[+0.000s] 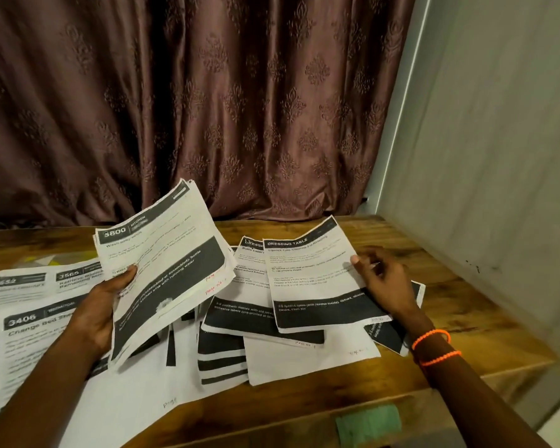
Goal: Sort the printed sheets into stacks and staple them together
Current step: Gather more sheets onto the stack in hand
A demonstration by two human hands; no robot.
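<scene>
We see our left hand (pixel 102 305) gripping a bundle (pixel 162 270) of printed sheets, thumb curled over its left edge. The bundle is lifted off the surface (pixel 450 305), its long axis leaning up and to the right, top edge toward the curtain (pixel 207 101). Its header reads "3800 KITCHEN"; a dark band mentions "running water", and red handwriting marks the lower right corner.

Our right hand (pixel 382 279) pinches the right edge of a sheet (pixel 314 279) headed "DRESSING TABLE", which lies nearly upright in view, tilted slightly right, on a pile (pixel 272 337) of overlapping sheets. Orange bands (pixel 434 345) circle that wrist.

More sheets (pixel 29 318) spread along the left, with headers "3406 Change Bed", "3565" and "2552" showing.

Bare wood stays open on the right, up to the wall (pixel 482 140), and along the near edge, where a green tape strip (pixel 369 423) sits. The far edge meets the curtain.
</scene>
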